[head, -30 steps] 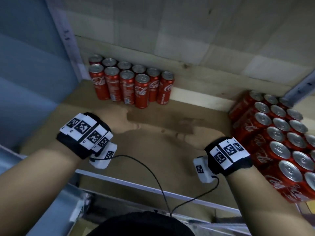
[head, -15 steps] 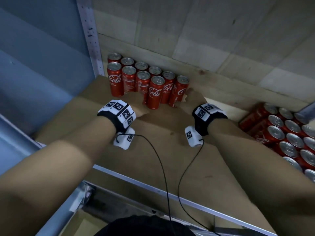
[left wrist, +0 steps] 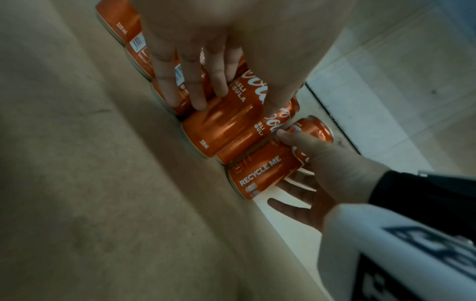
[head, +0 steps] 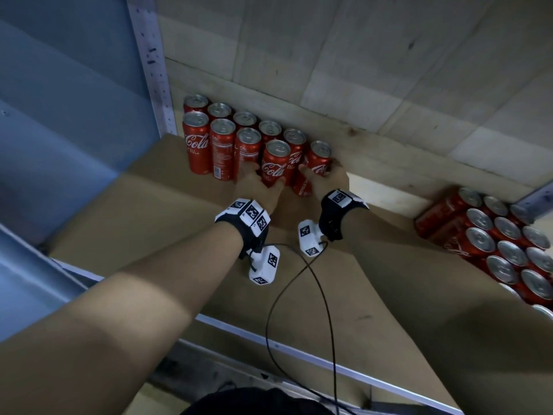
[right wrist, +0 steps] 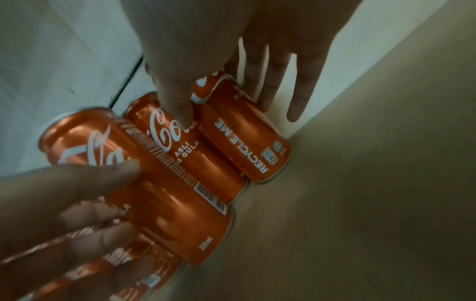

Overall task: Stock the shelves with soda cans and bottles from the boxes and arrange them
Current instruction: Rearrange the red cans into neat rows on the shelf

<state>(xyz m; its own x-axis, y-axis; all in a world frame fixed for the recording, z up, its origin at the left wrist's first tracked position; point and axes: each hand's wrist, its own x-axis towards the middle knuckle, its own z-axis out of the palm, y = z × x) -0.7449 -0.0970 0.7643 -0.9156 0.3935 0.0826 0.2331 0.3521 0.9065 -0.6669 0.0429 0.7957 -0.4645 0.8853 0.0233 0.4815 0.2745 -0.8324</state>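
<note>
Several red cola cans [head: 223, 145] stand in two rows at the back left of the brown shelf board [head: 155, 217]. My left hand [head: 263, 178] grips the front can [head: 276, 163] of the group, thumb on its right side and fingers on its left. The left wrist view shows that can [left wrist: 221, 130] between thumb and fingers [left wrist: 198, 95]. My right hand [head: 317, 172] holds the rightmost can [head: 318, 161], marked "RECYCLE ME" [right wrist: 244, 142]; its thumb [right wrist: 180, 106] is on one side and its straight fingers [right wrist: 268, 87] on the other. Both cans stand upright on the board.
A second block of red cans [head: 493, 244] fills the shelf's right end. A grey perforated upright [head: 152, 64] rises just left of the rows, and a pale plank wall [head: 329, 70] closes the back. A metal rail [head: 299, 351] edges the front. Cables [head: 299, 274] hang from my wrists.
Both hands have reached from the middle of the shelf to the left group of cans and closed around two of them. The view has shifted left toward that group.
</note>
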